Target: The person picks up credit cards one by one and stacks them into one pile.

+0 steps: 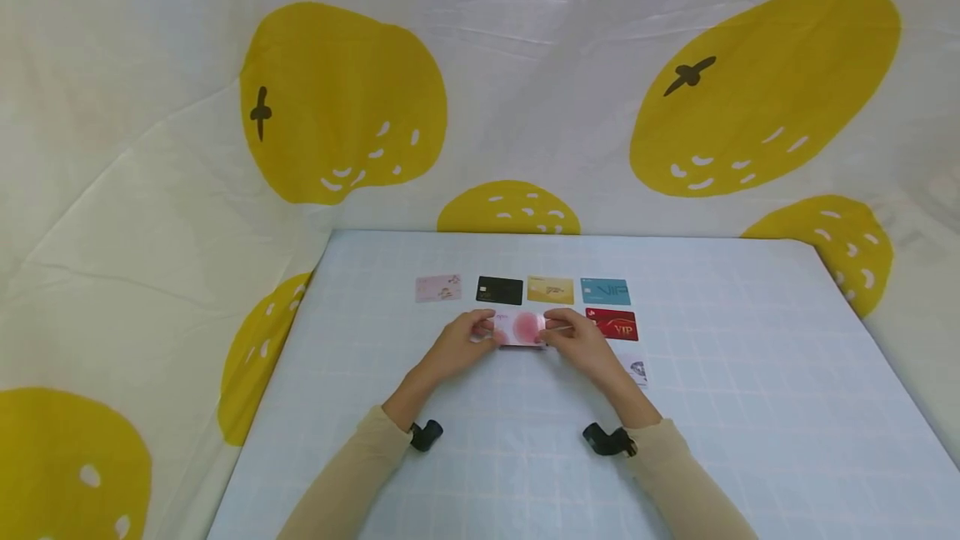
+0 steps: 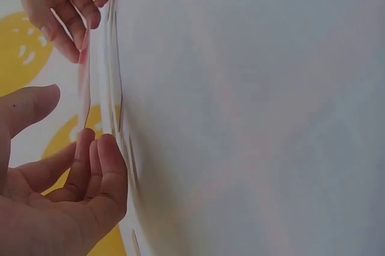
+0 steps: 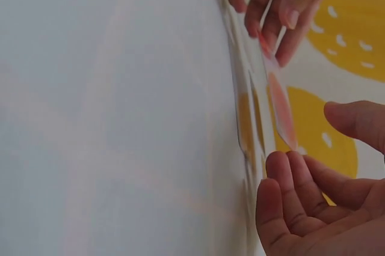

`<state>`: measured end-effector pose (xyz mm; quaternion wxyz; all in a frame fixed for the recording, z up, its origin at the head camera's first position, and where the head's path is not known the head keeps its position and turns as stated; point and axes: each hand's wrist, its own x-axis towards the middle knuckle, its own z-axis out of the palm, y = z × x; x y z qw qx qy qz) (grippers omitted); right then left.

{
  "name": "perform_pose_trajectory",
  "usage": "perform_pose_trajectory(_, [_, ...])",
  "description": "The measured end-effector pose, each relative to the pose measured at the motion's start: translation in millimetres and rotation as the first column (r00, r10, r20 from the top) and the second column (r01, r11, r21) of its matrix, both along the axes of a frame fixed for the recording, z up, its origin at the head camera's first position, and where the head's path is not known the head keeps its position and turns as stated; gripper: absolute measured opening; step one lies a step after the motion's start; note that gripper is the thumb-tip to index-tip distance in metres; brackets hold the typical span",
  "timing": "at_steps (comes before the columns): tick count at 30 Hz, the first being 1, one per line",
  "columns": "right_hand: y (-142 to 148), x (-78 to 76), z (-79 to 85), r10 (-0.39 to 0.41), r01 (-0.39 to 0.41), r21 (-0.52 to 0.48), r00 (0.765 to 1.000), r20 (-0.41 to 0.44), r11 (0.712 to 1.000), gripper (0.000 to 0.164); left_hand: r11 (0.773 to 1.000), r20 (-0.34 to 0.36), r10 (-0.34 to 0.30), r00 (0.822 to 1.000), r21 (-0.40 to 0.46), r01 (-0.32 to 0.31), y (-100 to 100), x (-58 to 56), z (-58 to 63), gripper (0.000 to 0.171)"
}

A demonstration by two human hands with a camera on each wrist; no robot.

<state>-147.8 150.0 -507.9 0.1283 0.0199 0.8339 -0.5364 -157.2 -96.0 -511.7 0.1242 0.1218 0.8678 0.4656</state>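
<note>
A pale pink card (image 1: 517,328) with a round pink print lies between my two hands, its face up in the head view. My left hand (image 1: 460,343) holds its left end at the fingertips, fingers curled. At the other end, the curled fingertips of my right hand (image 1: 579,342) hold the right edge. Both wrist views show the card edge-on, spanning from one hand's fingertips to the other's, with the near thumb standing off it. A dark strip shows below its front edge in the head view. Just behind it lie a black card (image 1: 499,291) and a gold card (image 1: 551,290).
The back row also has a light pink card (image 1: 438,287) at left and a teal VIP card (image 1: 606,292) at right. A red VIP card (image 1: 617,325) lies beside my right hand. A white card (image 1: 637,371) is partly covered by the right wrist. All lie on a pale checked tablecloth (image 1: 517,473).
</note>
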Motion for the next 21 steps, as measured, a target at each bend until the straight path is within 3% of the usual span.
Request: perform_pose_trajectory(21, [3.4, -0.7, -10.1, 0.007, -0.008, 0.064, 1.0, 0.002, 0.998, 0.041, 0.995, 0.046, -0.003, 0.999, -0.096, 0.008, 9.6, -4.7, -8.5, 0.049])
